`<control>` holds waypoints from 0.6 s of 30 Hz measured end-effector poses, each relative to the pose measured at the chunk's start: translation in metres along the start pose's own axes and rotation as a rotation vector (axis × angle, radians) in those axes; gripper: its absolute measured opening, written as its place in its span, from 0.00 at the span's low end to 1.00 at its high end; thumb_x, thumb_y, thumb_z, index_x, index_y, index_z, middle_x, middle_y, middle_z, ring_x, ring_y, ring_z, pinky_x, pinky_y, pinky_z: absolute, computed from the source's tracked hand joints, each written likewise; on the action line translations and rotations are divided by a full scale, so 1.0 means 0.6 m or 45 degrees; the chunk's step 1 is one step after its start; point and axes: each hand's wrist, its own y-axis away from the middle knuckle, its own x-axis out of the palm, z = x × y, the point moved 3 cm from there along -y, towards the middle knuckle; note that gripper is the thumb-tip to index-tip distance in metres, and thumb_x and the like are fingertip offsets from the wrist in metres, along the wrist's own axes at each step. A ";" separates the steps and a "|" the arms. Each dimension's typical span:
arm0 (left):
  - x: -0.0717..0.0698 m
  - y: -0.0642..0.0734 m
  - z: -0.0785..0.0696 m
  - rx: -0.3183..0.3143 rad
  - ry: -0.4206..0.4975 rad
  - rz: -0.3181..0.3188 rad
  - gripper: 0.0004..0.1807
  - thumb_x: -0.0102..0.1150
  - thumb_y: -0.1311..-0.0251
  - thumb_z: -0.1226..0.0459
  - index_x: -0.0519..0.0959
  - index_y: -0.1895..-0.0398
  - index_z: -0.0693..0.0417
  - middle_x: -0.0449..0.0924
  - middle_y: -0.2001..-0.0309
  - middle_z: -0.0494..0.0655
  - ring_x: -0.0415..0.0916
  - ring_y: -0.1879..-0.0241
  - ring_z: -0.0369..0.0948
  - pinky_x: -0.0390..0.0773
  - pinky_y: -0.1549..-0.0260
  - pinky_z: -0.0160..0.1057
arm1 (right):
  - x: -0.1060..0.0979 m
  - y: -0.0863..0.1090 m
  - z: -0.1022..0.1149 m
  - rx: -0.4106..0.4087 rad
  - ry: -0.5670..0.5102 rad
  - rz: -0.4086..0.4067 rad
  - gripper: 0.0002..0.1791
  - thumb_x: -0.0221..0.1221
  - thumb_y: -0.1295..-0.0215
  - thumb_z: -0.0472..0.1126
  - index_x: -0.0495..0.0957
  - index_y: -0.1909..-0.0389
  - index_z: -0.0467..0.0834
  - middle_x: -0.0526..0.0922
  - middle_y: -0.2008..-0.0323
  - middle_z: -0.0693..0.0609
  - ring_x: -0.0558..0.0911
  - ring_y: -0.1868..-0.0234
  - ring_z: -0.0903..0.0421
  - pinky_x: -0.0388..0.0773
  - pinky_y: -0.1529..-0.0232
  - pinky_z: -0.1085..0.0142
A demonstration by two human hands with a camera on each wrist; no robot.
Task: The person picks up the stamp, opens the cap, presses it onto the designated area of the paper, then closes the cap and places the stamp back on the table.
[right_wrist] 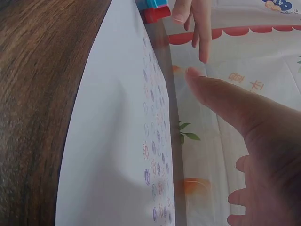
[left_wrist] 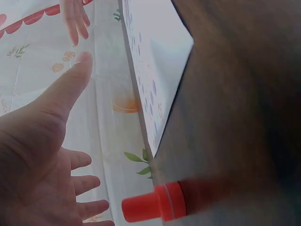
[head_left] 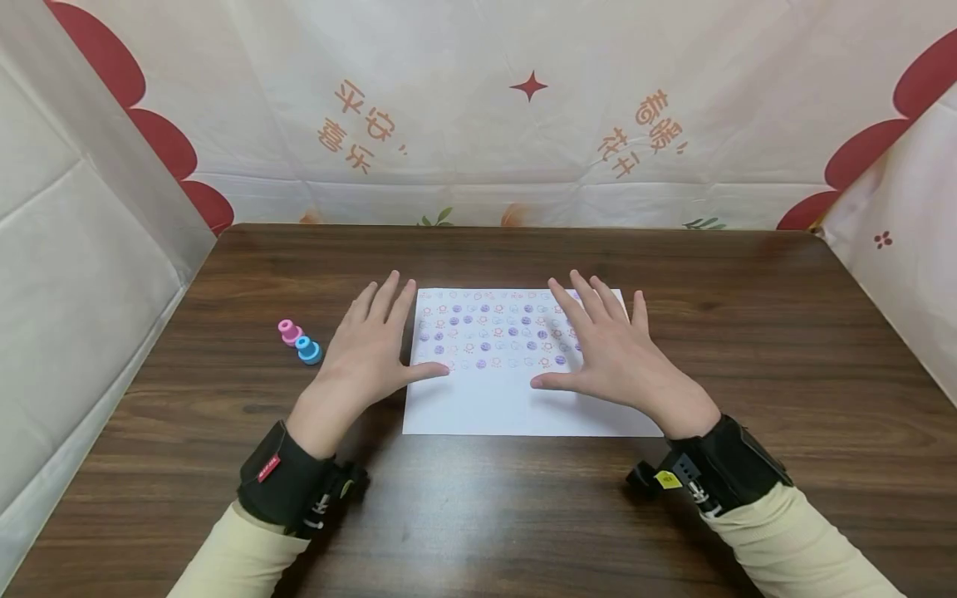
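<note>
A white sheet of paper lies on the table, its upper part covered with rows of small purple, blue and red stamped marks. Over its left edge hovers my left hand, fingers spread and thumb pointing inward, holding nothing. My right hand is held above the sheet's right part, also spread and bare, casting a shadow on the paper. Left of the left hand stand a small pink stamp and a blue stamp. A red stamp shows near the left hand in the left wrist view; the head view does not show it.
The brown wooden table extends around the sheet. Behind it hangs a pale printed cloth with red scallops, with more cloth at the left and right sides. Each wrist wears a black strap with a camera.
</note>
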 end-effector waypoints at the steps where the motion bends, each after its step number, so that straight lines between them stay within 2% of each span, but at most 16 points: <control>1: 0.000 0.001 0.002 -0.002 0.007 0.003 0.66 0.66 0.53 0.31 0.45 0.20 0.54 0.41 0.19 0.57 0.43 0.21 0.59 0.53 0.25 0.58 | 0.000 0.000 -0.001 -0.001 0.001 0.002 0.69 0.69 0.55 0.73 0.40 0.19 0.53 0.43 0.19 0.41 0.46 0.21 0.34 0.34 0.32 0.23; 11: 0.005 0.007 0.021 -0.045 0.083 0.069 0.63 0.67 0.49 0.35 0.45 0.20 0.55 0.42 0.19 0.58 0.45 0.21 0.59 0.62 0.29 0.59 | 0.005 0.001 -0.003 0.002 0.008 0.012 0.69 0.69 0.55 0.72 0.41 0.19 0.52 0.43 0.20 0.40 0.46 0.21 0.33 0.34 0.32 0.23; 18: 0.007 0.012 0.032 -0.092 0.129 0.110 0.59 0.68 0.47 0.39 0.47 0.20 0.53 0.44 0.20 0.57 0.49 0.22 0.59 0.75 0.40 0.59 | 0.006 0.003 -0.002 0.002 0.018 0.013 0.69 0.69 0.55 0.73 0.41 0.19 0.52 0.44 0.20 0.40 0.47 0.22 0.33 0.36 0.32 0.23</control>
